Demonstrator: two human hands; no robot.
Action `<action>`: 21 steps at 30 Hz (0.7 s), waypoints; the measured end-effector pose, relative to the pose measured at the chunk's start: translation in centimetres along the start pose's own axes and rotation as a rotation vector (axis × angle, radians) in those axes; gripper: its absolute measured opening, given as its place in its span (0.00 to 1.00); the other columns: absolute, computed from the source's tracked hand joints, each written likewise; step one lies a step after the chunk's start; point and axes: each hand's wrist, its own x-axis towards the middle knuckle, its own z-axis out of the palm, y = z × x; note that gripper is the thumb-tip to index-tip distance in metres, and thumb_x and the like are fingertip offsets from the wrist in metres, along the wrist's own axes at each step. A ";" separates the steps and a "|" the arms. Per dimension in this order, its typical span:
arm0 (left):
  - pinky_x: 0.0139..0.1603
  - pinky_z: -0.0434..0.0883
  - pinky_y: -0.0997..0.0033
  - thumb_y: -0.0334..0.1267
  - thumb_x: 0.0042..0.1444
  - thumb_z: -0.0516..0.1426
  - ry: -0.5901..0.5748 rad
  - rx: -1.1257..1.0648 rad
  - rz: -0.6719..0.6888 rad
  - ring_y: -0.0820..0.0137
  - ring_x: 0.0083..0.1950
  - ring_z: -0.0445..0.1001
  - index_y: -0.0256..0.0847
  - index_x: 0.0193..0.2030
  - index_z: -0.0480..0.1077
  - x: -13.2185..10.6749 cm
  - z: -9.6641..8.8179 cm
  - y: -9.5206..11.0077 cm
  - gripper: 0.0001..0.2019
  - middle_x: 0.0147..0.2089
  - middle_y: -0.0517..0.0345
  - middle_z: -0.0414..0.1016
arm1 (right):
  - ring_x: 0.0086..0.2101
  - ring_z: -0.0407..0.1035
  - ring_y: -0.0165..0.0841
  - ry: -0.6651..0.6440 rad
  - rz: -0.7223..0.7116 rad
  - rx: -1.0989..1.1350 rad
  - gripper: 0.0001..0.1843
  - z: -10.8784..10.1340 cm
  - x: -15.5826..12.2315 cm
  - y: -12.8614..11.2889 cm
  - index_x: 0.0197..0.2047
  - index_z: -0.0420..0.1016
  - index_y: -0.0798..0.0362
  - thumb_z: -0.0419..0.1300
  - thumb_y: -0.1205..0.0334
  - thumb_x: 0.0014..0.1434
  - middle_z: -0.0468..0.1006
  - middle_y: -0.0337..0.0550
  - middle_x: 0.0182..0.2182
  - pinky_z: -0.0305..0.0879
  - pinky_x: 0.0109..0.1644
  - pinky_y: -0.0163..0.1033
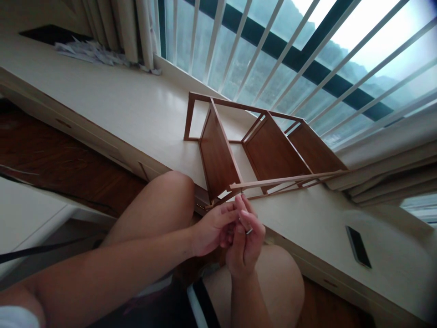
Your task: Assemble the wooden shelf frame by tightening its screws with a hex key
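Observation:
A brown wooden shelf rack (221, 152) lies on its side on the window ledge, its near corner just beyond my fingers. My right hand (246, 243) is closed, palm turned up, and a small shiny metal piece (249, 231) shows at its fingers; its full shape is hidden. Pressed against it from the left, my left hand (213, 228) has its fingers bent together, and whatever they pinch is covered. A tiny dark metal tip (242, 193) shows between my upper fingertips and the rack's front rail.
The pale ledge (119, 105) runs along the barred window. A phone (358, 246) lies on it at the right. Crumpled white material (90, 51) and a dark flat item (51, 33) lie at the far left. Curtains (392, 157) touch the rack's right end.

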 end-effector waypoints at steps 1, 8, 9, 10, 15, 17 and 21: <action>0.14 0.52 0.83 0.52 0.55 0.60 -0.019 -0.004 -0.011 0.81 0.17 0.58 0.41 0.39 0.65 0.0 0.1 0.1 0.17 0.22 0.69 0.61 | 0.63 0.57 0.41 0.028 -0.022 -0.017 0.16 0.0 0.0 0.1 0.55 0.63 0.46 0.47 0.69 0.66 0.70 0.47 0.60 0.57 0.61 0.65; 0.17 0.49 0.82 0.50 0.50 0.65 -0.027 -0.014 -0.026 0.82 0.21 0.57 0.36 0.35 0.67 0.3 0.1 0.0 0.19 0.24 0.67 0.61 | 0.65 0.52 0.42 0.062 -0.012 -0.027 0.17 -0.1 -0.1 0.3 0.55 0.61 0.45 0.47 0.70 0.66 0.66 0.46 0.62 0.53 0.63 0.67; 0.17 0.49 0.82 0.50 0.49 0.66 -0.024 -0.020 -0.010 0.82 0.21 0.57 0.36 0.34 0.67 0.3 0.1 0.0 0.19 0.25 0.66 0.61 | 0.66 0.52 0.42 0.062 -0.012 -0.029 0.17 0.0 -0.1 0.3 0.56 0.61 0.45 0.48 0.70 0.66 0.65 0.46 0.63 0.52 0.63 0.68; 0.17 0.49 0.82 0.50 0.49 0.66 -0.023 -0.025 0.009 0.82 0.21 0.58 0.36 0.33 0.66 0.4 0.1 0.1 0.19 0.25 0.65 0.62 | 0.66 0.52 0.43 0.069 -0.007 -0.029 0.18 0.0 -0.2 0.3 0.57 0.60 0.45 0.48 0.69 0.65 0.64 0.47 0.64 0.52 0.63 0.68; 0.18 0.51 0.82 0.47 0.52 0.64 -0.049 -0.032 0.124 0.82 0.21 0.57 0.35 0.31 0.68 0.9 0.0 0.8 0.17 0.23 0.65 0.62 | 0.57 0.64 0.42 0.196 0.049 0.024 0.19 -0.3 -0.2 0.3 0.56 0.58 0.48 0.54 0.64 0.62 0.67 0.53 0.57 0.63 0.56 0.59; 0.18 0.52 0.82 0.47 0.53 0.64 -0.056 -0.025 0.164 0.82 0.21 0.57 0.34 0.32 0.70 1.2 -0.1 1.1 0.16 0.22 0.65 0.61 | 0.46 0.69 0.38 0.231 0.079 0.003 0.10 -0.6 -0.2 0.4 0.48 0.64 0.51 0.54 0.63 0.62 0.71 0.48 0.45 0.67 0.49 0.50; 0.18 0.51 0.82 0.48 0.51 0.65 -0.048 0.002 0.193 0.82 0.21 0.57 0.34 0.32 0.71 1.6 -0.1 1.3 0.17 0.21 0.65 0.61 | 0.33 0.67 0.32 0.208 0.109 -0.051 0.06 -1.1 -0.1 0.5 0.37 0.67 0.53 0.51 0.63 0.64 0.69 0.40 0.30 0.66 0.37 0.40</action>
